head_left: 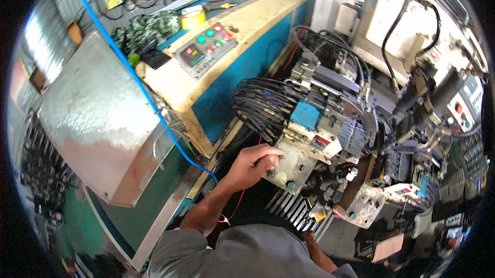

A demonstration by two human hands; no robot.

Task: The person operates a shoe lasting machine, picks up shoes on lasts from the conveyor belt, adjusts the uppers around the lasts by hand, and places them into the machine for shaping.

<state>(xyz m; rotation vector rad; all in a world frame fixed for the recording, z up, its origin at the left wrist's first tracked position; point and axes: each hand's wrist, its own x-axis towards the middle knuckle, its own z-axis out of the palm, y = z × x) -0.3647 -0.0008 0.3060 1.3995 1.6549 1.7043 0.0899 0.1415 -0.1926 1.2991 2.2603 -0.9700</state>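
Observation:
My left hand point(252, 166) is closed, its fingers curled against the left edge of a worn metal control plate point(295, 160). Whatever lies under those fingertips, if anything, is hidden. A green push button point(291, 186) sits at the plate's lower corner, with a dark round button beside my fingers. Directly behind the plate stands a machine head with a blue block point(305, 115) and a thick bundle of black hoses point(263, 104). My right hand point(308, 237) is low, close to my body; its fingers are too small and dark to make out.
At left, a blue cable point(122, 57) hangs across the view past a grey metal cover point(100, 118). A cream and blue machine cabinet carries a button panel point(207, 48) with a lit display. A second metal plate point(367, 206) juts out at right. Slatted metal point(289, 207) lies below.

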